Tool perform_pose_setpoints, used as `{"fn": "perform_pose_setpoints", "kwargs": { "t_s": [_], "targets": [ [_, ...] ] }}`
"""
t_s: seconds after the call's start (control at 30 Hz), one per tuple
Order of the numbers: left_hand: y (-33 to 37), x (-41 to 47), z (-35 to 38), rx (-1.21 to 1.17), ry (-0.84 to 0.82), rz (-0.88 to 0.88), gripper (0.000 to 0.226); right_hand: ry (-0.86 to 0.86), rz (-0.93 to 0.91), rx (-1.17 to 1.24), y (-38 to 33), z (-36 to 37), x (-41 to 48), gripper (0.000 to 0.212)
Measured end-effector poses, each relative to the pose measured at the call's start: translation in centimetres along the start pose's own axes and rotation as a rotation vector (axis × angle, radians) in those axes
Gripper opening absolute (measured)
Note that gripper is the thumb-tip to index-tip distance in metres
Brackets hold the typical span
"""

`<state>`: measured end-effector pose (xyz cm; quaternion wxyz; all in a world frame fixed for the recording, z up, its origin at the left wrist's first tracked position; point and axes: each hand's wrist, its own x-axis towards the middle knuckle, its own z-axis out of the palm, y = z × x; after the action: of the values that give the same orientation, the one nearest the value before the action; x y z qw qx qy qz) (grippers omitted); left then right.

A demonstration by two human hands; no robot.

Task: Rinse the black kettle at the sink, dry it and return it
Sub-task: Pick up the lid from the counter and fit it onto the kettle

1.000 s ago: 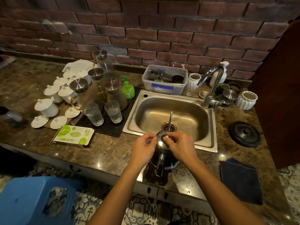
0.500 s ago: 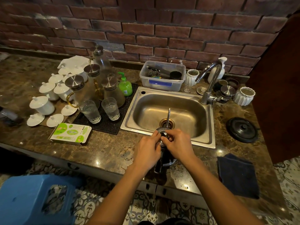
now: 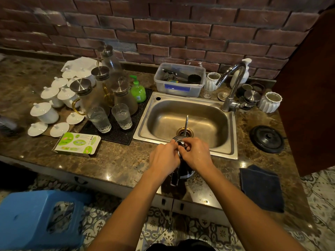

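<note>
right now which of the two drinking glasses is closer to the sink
The right-hand glass; the other glass stands further left, in front of the gold-handled carafe.

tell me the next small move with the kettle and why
Probably lift the lid off and set it aside. The left hand and right hand both pinch the lid atop the black kettle, which stands on the counter at the sink's front rim. No water shows at the faucet, so opening it seems to come before rinsing.
</note>
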<state>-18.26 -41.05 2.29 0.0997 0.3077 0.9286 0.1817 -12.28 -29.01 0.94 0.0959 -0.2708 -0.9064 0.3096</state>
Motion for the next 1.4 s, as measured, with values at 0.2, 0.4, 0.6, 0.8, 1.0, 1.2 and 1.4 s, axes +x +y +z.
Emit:
{"fn": "perform_pose_setpoints", "kwargs": {
  "t_s": [0.2, 0.4, 0.6, 0.8, 1.0, 1.2, 1.4],
  "targets": [
    [0.2, -0.7, -0.5, -0.042, -0.003, -0.029, 0.03, -0.001, 0.01, -0.024, 0.2, 0.6, 0.1, 0.03],
    [0.2, -1.5, -0.6, -0.026, -0.107, -0.024, 0.043, -0.007, 0.061, -0.053, -0.5, 0.9, 0.0, 0.028],
    [0.3, -2.5, -0.2, 0.074, -0.268, 0.061, 0.07, -0.075, 0.101, -0.052, -0.9, -0.3, 0.1, 0.037],
    [-1.1, -4.6, 0.4, -0.037, -0.142, 0.104, 0.06, -0.042, 0.152, 0.242, 0.6, -2.3, -3.3, 0.049],
    [0.3, -8.1, 1.8, -0.226, 0.055, 0.221, 0.029, -0.005, 0.262, 0.265, 5.9, -2.5, -7.8, 0.047],
    [3.4, -9.1, 5.6, -0.391, -0.124, 0.177, 0.018, -0.038, 0.392, 0.266, 11.5, -4.4, -10.8, 0.045],
    [8.0, -8.1, 11.8, -0.531, -0.328, -0.061, 0.013, -0.048, 0.552, 0.256, 18.9, -7.3, -12.6, 0.043]
  ]
}}
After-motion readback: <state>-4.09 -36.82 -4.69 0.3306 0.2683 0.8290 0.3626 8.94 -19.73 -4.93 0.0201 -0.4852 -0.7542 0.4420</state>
